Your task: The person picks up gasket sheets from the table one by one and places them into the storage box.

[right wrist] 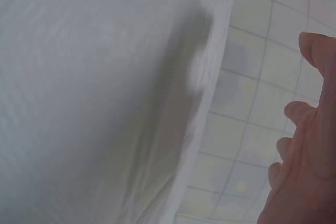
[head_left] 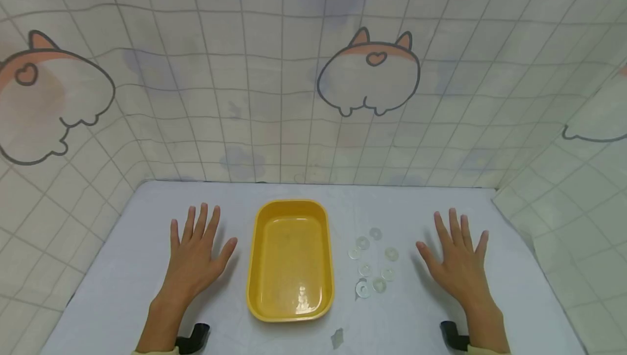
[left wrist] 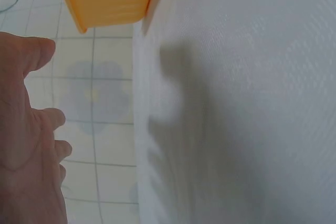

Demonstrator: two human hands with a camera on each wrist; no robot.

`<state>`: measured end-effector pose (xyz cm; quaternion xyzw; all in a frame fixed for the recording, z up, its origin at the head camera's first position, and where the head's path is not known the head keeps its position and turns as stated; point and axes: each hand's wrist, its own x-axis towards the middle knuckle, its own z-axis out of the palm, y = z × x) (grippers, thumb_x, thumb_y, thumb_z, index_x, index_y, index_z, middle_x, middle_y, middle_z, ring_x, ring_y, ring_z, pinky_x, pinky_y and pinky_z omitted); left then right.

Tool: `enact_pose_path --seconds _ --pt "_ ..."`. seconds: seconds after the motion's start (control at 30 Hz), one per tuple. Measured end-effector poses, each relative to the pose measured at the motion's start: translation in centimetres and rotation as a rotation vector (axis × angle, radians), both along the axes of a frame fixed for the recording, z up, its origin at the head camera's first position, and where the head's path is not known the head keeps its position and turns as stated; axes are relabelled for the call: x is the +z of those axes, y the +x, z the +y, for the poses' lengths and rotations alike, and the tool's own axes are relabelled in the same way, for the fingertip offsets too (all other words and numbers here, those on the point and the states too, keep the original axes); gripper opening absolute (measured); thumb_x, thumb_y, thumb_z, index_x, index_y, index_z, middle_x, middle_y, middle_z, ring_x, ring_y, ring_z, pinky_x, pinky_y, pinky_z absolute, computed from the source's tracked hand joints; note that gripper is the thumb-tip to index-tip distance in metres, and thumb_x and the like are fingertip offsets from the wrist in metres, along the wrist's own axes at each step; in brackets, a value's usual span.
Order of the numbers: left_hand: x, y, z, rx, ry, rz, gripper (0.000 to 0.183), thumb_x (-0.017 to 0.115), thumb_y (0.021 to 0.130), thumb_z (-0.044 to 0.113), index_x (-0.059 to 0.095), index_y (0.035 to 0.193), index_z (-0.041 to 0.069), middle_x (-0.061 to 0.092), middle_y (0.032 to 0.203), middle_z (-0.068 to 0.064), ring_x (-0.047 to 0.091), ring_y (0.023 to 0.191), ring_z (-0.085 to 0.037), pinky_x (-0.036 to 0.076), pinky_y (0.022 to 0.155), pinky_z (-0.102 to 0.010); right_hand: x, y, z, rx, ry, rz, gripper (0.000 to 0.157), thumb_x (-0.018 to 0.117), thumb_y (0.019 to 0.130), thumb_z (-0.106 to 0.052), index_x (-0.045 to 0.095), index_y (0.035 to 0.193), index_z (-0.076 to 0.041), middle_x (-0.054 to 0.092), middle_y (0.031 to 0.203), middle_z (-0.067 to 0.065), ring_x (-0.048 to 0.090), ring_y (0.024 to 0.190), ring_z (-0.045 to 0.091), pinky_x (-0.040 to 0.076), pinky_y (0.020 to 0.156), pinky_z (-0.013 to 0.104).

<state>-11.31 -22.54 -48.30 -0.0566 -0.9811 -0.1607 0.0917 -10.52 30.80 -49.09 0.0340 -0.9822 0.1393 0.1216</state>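
Note:
A yellow rectangular tray point(head_left: 292, 257) with rounded corners stands near the middle of the table, nothing inside it. To its left my left hand point(head_left: 196, 257) hovers palm down with fingers spread, its shadow falling on the cloth. Right of the tray lie several flat, pale translucent rings point(head_left: 362, 289), like washers, in a loose group. My right hand point(head_left: 460, 268) is held out beyond them, fingers spread and holding nothing. In the left wrist view the left hand's thumb point(left wrist: 39, 53) is below the tray's end.
A white cloth covers the table point(head_left: 294, 338). A small grey-green scrap point(head_left: 337, 338) lies near the front, right of the tray. Curtains with a grid and cartoon animal print point(head_left: 369, 77) enclose the back and both sides. Black wrist mounts point(head_left: 193, 338) sit at both wrists.

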Motion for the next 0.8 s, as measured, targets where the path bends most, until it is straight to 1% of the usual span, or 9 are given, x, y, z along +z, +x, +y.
enact_pose_path --seconds 0.23,0.43,0.57,0.7,0.8 --pt "-0.2 0.1 0.2 -0.005 0.006 -0.027 0.087 0.047 0.105 0.063 0.021 0.171 0.013 0.012 0.178 -0.019 0.006 0.167 -0.044 -0.014 0.133 -0.066 -0.3 0.0 -0.1 0.002 0.003 -0.022 0.086 0.055 0.104 -0.057 0.021 0.17 -0.013 0.009 0.177 0.024 -0.002 0.167 0.043 -0.009 0.127 0.078" --pt "0.0 0.2 0.4 -0.014 0.026 -0.036 0.086 0.047 0.105 0.062 0.019 0.171 0.014 0.011 0.179 -0.019 0.002 0.167 -0.042 -0.013 0.133 -0.066 0.2 -0.1 -0.1 0.007 -0.013 0.005 0.087 0.058 0.102 -0.054 0.022 0.17 -0.013 0.01 0.178 0.024 -0.001 0.167 0.042 -0.007 0.129 0.076" --pt "0.3 0.3 0.6 -0.036 0.06 -0.048 0.084 0.047 0.106 0.059 0.019 0.171 0.014 0.013 0.178 -0.02 0.003 0.167 -0.041 -0.009 0.134 -0.066 0.4 0.0 -0.3 0.017 -0.037 0.001 0.087 0.06 0.102 -0.052 0.022 0.17 -0.012 0.009 0.178 0.024 0.0 0.167 0.042 -0.006 0.131 0.073" --pt "0.8 0.4 1.4 -0.09 0.135 -0.073 0.08 0.048 0.108 0.054 0.018 0.171 0.015 0.015 0.178 -0.018 0.007 0.167 -0.043 -0.001 0.134 -0.068 0.5 0.3 -0.7 0.033 -0.074 -0.03 0.087 0.062 0.102 -0.049 0.022 0.17 -0.013 0.01 0.178 0.022 0.005 0.167 0.044 -0.003 0.133 0.071" --pt "1.1 0.8 2.4 -0.139 0.182 -0.092 0.079 0.05 0.108 0.051 0.019 0.171 0.014 0.018 0.178 -0.017 0.011 0.166 -0.044 0.005 0.132 -0.07 0.4 0.5 -1.3 0.059 -0.105 -0.057 0.085 0.065 0.101 -0.048 0.027 0.169 -0.014 0.016 0.177 0.022 0.015 0.164 0.048 0.008 0.132 0.073"
